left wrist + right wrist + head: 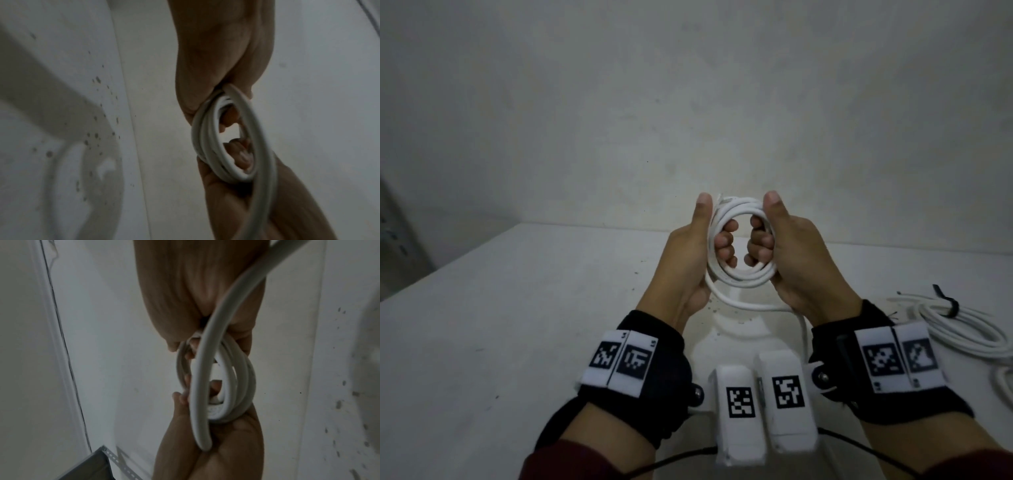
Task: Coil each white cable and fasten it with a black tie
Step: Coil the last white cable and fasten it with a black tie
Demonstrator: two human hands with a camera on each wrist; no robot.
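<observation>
White table (517, 342), white cable (739, 274) coil held above it, left hand (698, 253) & right hand (791, 253) fingers curled through coil (thumbs up), tied cable (962, 329) w/ black tie (948, 305) far right.

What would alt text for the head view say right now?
Both hands hold a coiled white cable upright above a white table, the left hand and right hand gripping opposite sides with thumbs up. At the right edge lies another white cable already bound with a black tie.
</observation>
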